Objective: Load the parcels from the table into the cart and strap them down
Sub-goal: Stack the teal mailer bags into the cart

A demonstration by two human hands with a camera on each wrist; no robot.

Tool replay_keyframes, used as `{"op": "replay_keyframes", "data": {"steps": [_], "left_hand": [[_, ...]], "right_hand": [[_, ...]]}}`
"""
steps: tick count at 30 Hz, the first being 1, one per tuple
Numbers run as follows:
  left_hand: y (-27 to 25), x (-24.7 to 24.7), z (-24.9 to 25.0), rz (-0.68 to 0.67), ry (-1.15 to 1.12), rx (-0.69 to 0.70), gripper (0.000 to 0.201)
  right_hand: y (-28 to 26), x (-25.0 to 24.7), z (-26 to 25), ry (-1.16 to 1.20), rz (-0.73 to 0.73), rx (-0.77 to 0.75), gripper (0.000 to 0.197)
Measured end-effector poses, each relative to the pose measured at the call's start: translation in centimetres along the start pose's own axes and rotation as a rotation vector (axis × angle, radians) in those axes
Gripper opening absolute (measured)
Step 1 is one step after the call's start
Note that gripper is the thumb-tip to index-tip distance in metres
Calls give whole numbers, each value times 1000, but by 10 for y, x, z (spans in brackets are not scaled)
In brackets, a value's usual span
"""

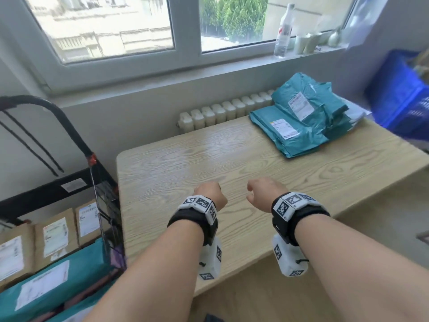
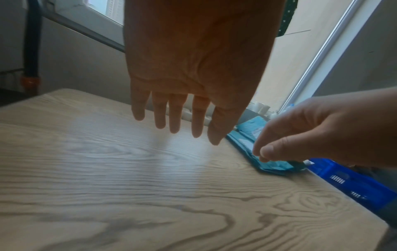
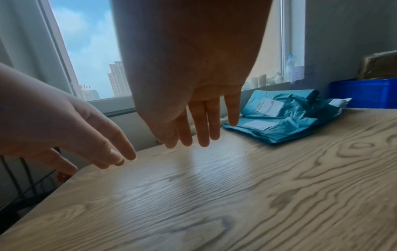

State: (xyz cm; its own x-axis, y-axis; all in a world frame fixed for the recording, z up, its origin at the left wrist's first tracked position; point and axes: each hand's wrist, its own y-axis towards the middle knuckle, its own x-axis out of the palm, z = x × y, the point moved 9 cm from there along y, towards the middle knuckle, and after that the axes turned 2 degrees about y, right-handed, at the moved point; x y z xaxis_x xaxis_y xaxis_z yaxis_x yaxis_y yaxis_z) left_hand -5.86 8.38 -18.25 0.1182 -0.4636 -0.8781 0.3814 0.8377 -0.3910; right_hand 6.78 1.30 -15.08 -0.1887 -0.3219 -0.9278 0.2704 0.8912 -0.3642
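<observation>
Several teal parcel bags (image 1: 301,117) with white labels lie stacked at the far right of the wooden table (image 1: 185,159); the same pile of teal bags (image 3: 279,118) shows in the right wrist view. My left hand (image 1: 210,194) and right hand (image 1: 262,192) hover side by side over the table's near middle, fingers straight and hanging down, holding nothing. The left hand's fingers (image 2: 175,117) and the right hand's fingers (image 3: 204,125) are clear of the tabletop. The black cart (image 1: 69,187) stands left of the table with brown boxes (image 1: 55,238) and teal bags (image 1: 53,280) inside.
A blue crate (image 1: 399,94) sits beyond the table's right end. A white radiator (image 1: 220,112) runs under the windowsill, where a bottle (image 1: 284,31) and small pots stand. Two black straps (image 1: 30,142) hang from the cart's handle frame.
</observation>
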Motion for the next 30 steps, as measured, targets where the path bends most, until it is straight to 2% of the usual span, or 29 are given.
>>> {"op": "replay_keyframes", "data": {"steps": [6,17,22,26,30], "left_hand": [[0,4,70,34,10,45,34],[44,45,132,-41,-4,73,33],[85,51,157,-74,-35,66,33],[120,48,170,-92,-67,41,22],[155,42,180,-114,-121,7,21]], "right_hand": [[-2,-17,62,32,-19,40,36],[21,3,134,116,-51,108,36],[59,1,172,94,-77,129,35],[95,-7,192,62,-92,119,35],[131,-11,205,46,-113,103,34]]}}
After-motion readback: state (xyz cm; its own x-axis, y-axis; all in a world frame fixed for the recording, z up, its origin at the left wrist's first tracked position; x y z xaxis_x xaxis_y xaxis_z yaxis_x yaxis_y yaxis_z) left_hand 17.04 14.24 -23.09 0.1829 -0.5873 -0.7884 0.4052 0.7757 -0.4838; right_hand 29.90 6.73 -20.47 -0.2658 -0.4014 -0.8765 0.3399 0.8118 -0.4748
